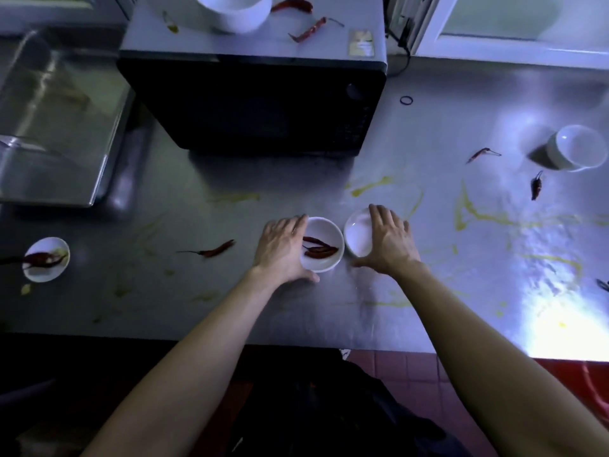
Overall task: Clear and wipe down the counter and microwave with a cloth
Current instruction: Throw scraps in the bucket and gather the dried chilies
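Note:
On the steel counter (329,311) my left hand (283,249) grips the left side of a small white bowl (324,263) that holds dried red chillies (319,247). Beside it my right hand (390,240) holds a second white bowl (357,232), tilted and empty. A black microwave (253,103) stands behind them, with a large white bowl (235,11) and red chillies (308,29) on its top. Yellow smears (372,186) streak the counter. No cloth is in view.
A white dish with chillies (46,258) sits at the left, and a loose chilli (214,250) lies near it. At the right stand a white bowl (575,146), loose chillies (536,186) and a black ring (406,100). A sink (49,127) is at the back left.

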`<state>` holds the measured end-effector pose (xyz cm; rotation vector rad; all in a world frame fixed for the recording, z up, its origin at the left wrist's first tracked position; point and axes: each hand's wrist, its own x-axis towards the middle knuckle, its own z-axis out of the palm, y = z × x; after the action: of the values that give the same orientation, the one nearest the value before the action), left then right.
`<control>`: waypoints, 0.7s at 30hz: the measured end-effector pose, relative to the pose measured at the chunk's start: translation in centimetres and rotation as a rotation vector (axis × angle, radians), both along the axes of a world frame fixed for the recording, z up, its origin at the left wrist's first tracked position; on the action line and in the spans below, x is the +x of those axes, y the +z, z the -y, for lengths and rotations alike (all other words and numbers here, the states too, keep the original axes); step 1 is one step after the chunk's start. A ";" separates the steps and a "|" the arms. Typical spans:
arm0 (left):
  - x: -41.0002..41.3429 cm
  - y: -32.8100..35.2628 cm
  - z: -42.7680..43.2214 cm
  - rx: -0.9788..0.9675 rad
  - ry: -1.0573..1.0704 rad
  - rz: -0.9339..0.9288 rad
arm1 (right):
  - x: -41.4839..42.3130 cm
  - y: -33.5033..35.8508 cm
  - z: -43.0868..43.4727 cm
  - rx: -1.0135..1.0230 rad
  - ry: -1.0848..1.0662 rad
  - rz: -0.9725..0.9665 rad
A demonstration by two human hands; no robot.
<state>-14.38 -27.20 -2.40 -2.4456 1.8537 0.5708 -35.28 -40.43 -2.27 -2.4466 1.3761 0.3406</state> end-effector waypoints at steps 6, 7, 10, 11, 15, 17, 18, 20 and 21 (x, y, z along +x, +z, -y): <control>5.1 1.2 -4.6 0.012 0.180 0.047 | 2.4 2.4 -1.6 -0.055 0.123 0.198; 6.0 1.2 -5.4 0.002 0.219 0.063 | 3.4 2.6 -2.2 -0.041 0.191 0.215; 7.4 1.0 -6.9 -0.028 0.306 0.055 | 6.1 2.1 -3.9 -0.016 0.345 0.184; 7.5 1.0 -7.2 -0.029 0.315 0.051 | 6.9 1.7 -4.4 -0.015 0.369 0.156; 7.8 -0.1 -6.7 -0.050 0.261 0.028 | 8.0 0.4 -5.2 0.010 0.336 0.089; 8.1 -0.7 -5.4 -0.069 0.200 0.024 | 8.0 0.5 -5.3 0.040 0.277 0.130; 8.3 -1.0 -4.5 -0.080 0.155 0.026 | 8.0 0.6 -5.2 0.053 0.249 0.141; 8.8 -1.3 -2.5 -0.084 0.043 0.012 | 8.4 0.8 -5.3 0.073 0.210 0.121; 9.0 -1.4 -1.6 -0.073 -0.018 -0.001 | 8.7 0.8 -5.4 0.078 0.193 0.107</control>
<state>-5.33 -25.59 -3.84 -2.4705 1.9283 0.5125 -26.61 -35.03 -1.49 -2.4992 1.0676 0.2968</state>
